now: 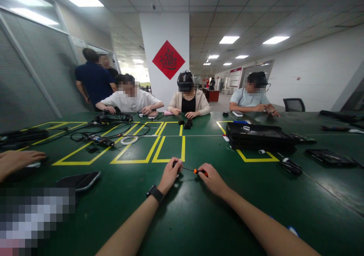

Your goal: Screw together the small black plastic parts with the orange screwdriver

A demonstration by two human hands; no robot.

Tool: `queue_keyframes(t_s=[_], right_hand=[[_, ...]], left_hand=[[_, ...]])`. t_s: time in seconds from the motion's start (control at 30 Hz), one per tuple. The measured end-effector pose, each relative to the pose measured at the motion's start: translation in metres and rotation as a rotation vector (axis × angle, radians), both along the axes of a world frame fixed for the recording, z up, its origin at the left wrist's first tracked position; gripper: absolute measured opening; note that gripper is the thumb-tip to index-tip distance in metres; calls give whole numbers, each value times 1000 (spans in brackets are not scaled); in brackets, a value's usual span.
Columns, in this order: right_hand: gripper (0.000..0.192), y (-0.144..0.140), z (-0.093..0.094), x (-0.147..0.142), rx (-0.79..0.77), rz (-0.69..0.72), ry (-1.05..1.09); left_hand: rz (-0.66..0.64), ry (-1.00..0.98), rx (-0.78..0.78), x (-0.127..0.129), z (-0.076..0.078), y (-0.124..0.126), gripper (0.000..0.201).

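My right hand (pixel 211 177) is closed round the orange-and-black handle of a screwdriver (pixel 196 171), just above the green tabletop. The thin shaft points left, and its tip reaches my left hand (pixel 171 173). That hand, with a black watch on its wrist, is closed on a small dark part (pixel 178 166) mostly hidden by the fingers. I cannot make out what kind of part it is, nor exactly where the tip meets it.
Yellow tape outlines (pixel 155 160) mark the green table (pixel 182 218). Black cables (pixel 85 135) lie at the left, a stack of black cases (pixel 257 136) at the right. A phone (pixel 85 181) and a co-worker's hand (pixel 22 160) are on my left. Several people sit opposite.
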State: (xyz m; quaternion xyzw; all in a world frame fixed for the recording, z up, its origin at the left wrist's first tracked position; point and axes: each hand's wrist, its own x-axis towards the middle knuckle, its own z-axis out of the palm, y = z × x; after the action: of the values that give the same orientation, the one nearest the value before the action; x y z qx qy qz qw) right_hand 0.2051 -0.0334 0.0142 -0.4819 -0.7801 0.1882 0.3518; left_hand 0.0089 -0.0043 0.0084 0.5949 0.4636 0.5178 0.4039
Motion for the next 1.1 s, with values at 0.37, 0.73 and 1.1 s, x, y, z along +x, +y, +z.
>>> queue_keyframes(t_s=[0.37,0.73,1.1], right_hand=[[20,1,-4,-1,19,-14,-4],[11,1,-2,0,14,-4,-5],[17,2,-5,0,3,-41,26]], left_hand=[[-40,-65,-2,-1,1,1,34],[-17,-69,-17,0,-1,3,34],[-30,-56,-9,0,0,2,35]])
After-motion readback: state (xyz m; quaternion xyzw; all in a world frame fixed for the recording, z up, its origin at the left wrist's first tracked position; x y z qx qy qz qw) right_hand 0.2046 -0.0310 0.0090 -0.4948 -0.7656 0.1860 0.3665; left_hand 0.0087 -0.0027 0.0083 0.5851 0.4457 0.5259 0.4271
